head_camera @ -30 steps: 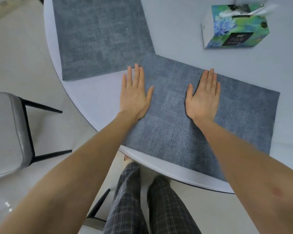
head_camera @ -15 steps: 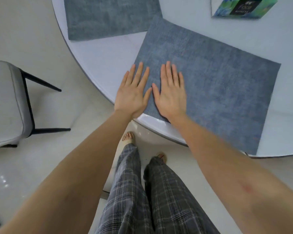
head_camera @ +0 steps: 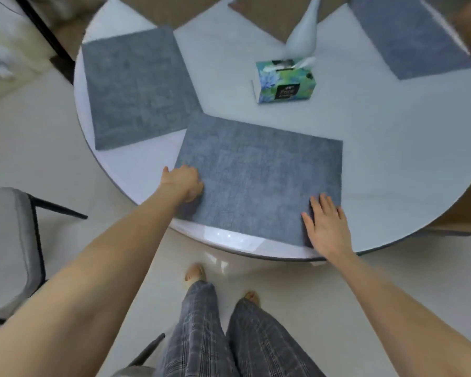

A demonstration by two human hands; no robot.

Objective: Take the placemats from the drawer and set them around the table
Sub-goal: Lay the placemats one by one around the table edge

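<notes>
Grey-blue woven placemat [head_camera: 259,178] lies flat near the lower centre of the frame, its near edge close to the rim of the round white table [head_camera: 392,148]. Left hand [head_camera: 184,182] rests on the mat's left edge with the fingers bent downward onto the fabric; whether they pinch the edge cannot be told. Right hand [head_camera: 328,225] lies palm-down on the mat's lower right corner, fingers straight and slightly spread, holding nothing. Second grey-blue placemat [head_camera: 139,88] sits in the upper left, its corner just beside the first mat. Third grey-blue placemat [head_camera: 408,34] lies at the upper right. Brown placemat [head_camera: 269,14] shows at the top centre. Tissue box [head_camera: 284,81] stands between the mats, with a pale bottle-shaped vase [head_camera: 305,36] just behind it. Grey chair [head_camera: 8,248] stands at the left edge.
</notes>
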